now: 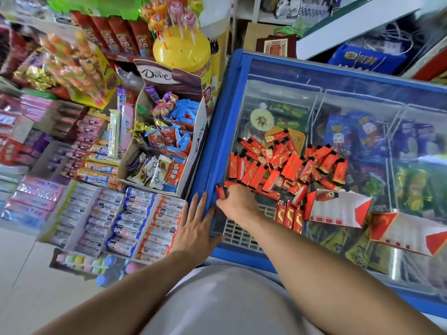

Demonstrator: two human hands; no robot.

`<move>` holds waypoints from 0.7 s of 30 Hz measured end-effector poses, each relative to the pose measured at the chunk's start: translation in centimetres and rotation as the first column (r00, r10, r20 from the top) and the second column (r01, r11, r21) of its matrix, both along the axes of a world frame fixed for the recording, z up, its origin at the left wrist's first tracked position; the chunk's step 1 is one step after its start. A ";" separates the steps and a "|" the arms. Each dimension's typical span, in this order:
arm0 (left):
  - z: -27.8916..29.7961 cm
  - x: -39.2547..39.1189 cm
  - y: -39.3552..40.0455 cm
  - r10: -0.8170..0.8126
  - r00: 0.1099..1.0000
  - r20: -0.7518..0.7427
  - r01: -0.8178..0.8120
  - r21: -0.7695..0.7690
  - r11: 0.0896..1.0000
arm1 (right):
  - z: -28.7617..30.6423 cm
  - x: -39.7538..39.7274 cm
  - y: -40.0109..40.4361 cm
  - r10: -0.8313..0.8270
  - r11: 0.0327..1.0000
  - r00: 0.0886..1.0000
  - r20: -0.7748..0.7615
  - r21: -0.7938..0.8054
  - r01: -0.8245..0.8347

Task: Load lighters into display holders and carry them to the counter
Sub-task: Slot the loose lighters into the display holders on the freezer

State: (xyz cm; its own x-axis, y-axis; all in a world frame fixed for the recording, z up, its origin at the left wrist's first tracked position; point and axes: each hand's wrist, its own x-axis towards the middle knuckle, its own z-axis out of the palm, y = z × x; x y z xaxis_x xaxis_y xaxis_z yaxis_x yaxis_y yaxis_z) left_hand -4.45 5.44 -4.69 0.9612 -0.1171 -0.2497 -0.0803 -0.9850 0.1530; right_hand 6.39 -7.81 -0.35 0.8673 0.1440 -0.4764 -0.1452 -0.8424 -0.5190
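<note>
Left hand (194,228) flat on freezer (205,165); right fingers (223,201) pinch lighter (220,192)

Many red lighters (278,165) with gold marks and black caps are scattered flat in a loose heap on the glass lid. Three more lighters (289,217) are seen upright in a row just beside two red-and-white display holders (338,209), which are lying tilted.
</note>
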 end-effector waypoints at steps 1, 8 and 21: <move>-0.1 0.0 0.0 0.005 1.000 -0.005 -0.005 -0.004 1.000 | 0.1 -0.1 -0.3 -0.002 0.998 1.000 0.021 0.069 0.001; 0.6 0.4 -0.7 -0.128 0.991 0.037 0.132 -0.140 0.981 | 0.8 -3.3 -6.6 0.093 0.989 0.963 0.251 0.091 -0.119; 1.2 4.1 -5.2 -0.406 0.912 -0.064 0.403 -0.059 0.913 | 1.7 -5.6 -13.8 -0.122 0.992 0.934 0.335 0.058 0.109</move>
